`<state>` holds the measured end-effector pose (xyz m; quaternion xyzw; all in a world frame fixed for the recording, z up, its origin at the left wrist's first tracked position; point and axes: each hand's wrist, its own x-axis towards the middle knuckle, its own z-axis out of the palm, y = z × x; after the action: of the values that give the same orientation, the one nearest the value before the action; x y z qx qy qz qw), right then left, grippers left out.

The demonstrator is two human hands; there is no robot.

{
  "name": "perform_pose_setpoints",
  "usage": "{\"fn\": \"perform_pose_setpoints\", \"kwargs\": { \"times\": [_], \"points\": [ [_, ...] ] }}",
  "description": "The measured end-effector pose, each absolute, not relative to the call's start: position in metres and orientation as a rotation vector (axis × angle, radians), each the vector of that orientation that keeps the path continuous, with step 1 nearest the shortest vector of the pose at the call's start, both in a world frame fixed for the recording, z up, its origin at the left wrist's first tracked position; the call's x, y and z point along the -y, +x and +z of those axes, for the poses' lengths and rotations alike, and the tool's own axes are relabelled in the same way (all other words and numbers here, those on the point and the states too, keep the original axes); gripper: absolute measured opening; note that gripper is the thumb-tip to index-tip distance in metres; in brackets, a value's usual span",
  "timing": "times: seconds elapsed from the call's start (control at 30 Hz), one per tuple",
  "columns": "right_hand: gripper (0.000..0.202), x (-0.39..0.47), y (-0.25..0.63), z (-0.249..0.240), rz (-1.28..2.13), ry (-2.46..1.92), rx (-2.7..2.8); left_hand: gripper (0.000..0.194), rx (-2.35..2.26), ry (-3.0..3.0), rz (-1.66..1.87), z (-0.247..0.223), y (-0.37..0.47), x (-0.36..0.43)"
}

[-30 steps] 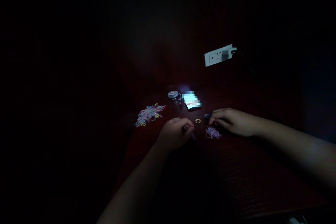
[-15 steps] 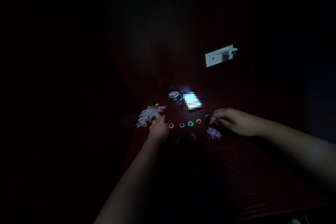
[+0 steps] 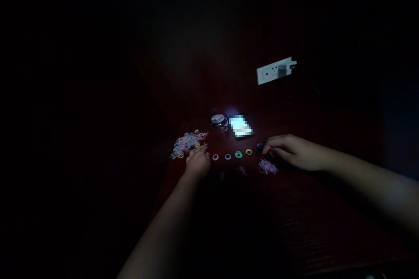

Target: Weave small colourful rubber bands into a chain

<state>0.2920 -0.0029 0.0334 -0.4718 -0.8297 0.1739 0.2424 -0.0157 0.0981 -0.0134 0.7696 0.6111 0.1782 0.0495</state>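
My left hand (image 3: 198, 161) rests at the near right edge of a heap of mixed coloured bands (image 3: 186, 143), its fingers partly spread; nothing held shows. Right of it lie a pink ring (image 3: 215, 157), a blue ring (image 3: 228, 157), a green ring (image 3: 238, 154) and a yellow ring (image 3: 248, 152) in a row. My right hand (image 3: 281, 147) is at the row's right end, fingers bent down beside a dark blue-purple ring (image 3: 260, 145); whether it grips anything is too dark to tell. Below that hand is a small pile of purple bands (image 3: 268, 166).
Behind the row stand a round lidded jar (image 3: 218, 123) and a lit phone (image 3: 241, 126). A few faint purple bands (image 3: 242, 170) lie nearer on the dark red table (image 3: 304, 226). A white power socket (image 3: 274, 71) with a plug is at the back right.
The fingers of my left hand have shifted slightly at the heap's edge. My right hand is nearly still. The whole view has moved very slightly.
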Motion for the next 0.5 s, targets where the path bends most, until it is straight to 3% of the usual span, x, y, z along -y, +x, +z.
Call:
{"fn": "perform_pose_setpoints", "kwargs": {
  "times": [0.23,0.5],
  "points": [
    [0.029,0.0044,0.2914,0.035,0.503,-1.291,2.243,0.027,-1.92,2.26,0.73,-0.0074,-0.0208,-0.1018],
    [0.029,0.0051,0.2908,0.035,0.511,-1.288,2.219,0.036,-1.846,2.282,0.587,-0.0109,-0.0231,-0.0976]
  ]
}}
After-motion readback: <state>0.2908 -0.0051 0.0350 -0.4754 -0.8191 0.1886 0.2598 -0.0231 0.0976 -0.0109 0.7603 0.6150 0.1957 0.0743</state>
